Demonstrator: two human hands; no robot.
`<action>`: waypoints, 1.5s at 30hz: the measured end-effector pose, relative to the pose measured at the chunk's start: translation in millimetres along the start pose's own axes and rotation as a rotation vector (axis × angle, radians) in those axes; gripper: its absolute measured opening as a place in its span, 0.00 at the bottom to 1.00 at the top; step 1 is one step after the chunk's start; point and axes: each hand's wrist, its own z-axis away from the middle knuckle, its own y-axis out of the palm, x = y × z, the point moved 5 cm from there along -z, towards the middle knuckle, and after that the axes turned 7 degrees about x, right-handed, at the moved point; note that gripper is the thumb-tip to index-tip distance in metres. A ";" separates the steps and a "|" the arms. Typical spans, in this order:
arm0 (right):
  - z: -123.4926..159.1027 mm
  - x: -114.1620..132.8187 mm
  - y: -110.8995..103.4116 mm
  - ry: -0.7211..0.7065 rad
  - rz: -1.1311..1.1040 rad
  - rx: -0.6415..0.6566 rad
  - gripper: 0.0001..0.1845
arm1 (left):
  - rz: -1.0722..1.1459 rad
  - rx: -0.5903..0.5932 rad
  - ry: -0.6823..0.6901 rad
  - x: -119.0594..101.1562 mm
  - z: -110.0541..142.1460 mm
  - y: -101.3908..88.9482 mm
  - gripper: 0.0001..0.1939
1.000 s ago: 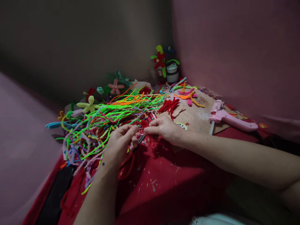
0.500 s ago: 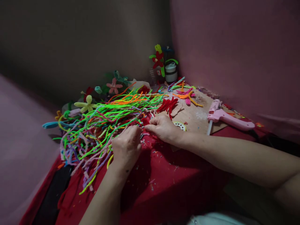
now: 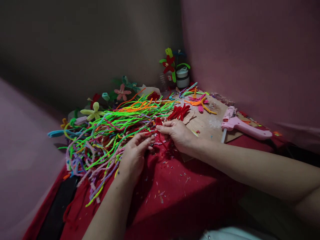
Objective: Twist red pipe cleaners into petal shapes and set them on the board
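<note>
My right hand (image 3: 178, 134) pinches a bent red pipe cleaner (image 3: 159, 122) between thumb and fingertips, above the red cloth. A loop of it stands up past the fingertips, and a thin red end seems to hang below. Just to the left, my left hand (image 3: 135, 153) is half curled with thumb and fingers apart, and I see nothing held in it. Beside that hand spreads a big heap of loose pipe cleaners (image 3: 120, 120) in green, orange, pink and purple. Behind my right hand a bundle of folded red pipe-cleaner pieces (image 3: 179, 112) lies on a cardboard sheet (image 3: 206, 128).
A pink glue gun (image 3: 246, 128) lies at the right on the cardboard. Orange and pink petals (image 3: 200, 102) rest farther back. Finished fuzzy flowers (image 3: 122, 92) and a lidded white cup (image 3: 182, 77) stand along the wall. Small clippings dot the red tablecloth (image 3: 165, 186).
My hands have moved apart. The left hand has loosened from a closed grip, while the right has lifted slightly with the red pipe cleaner, whose loop now shows more.
</note>
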 end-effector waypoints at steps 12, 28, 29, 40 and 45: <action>5.5 -10.8 13.5 0.082 -0.074 0.154 0.11 | 0.010 0.194 -0.033 14.7 3.5 34.1 0.09; 1.1 6.3 1.3 -0.039 0.056 0.047 0.15 | 0.055 0.269 -0.132 6.5 7.0 23.4 0.08; 1.2 5.8 0.6 -0.036 0.076 0.043 0.13 | 0.051 0.263 -0.133 6.6 7.0 23.5 0.08; 4.1 7.9 0.7 -0.035 0.162 0.052 0.04 | -0.059 0.113 0.055 -0.4 3.4 14.6 0.10; 3.9 10.1 2.9 -0.061 0.197 0.082 0.02 | -0.115 0.089 0.096 -3.0 4.5 13.6 0.10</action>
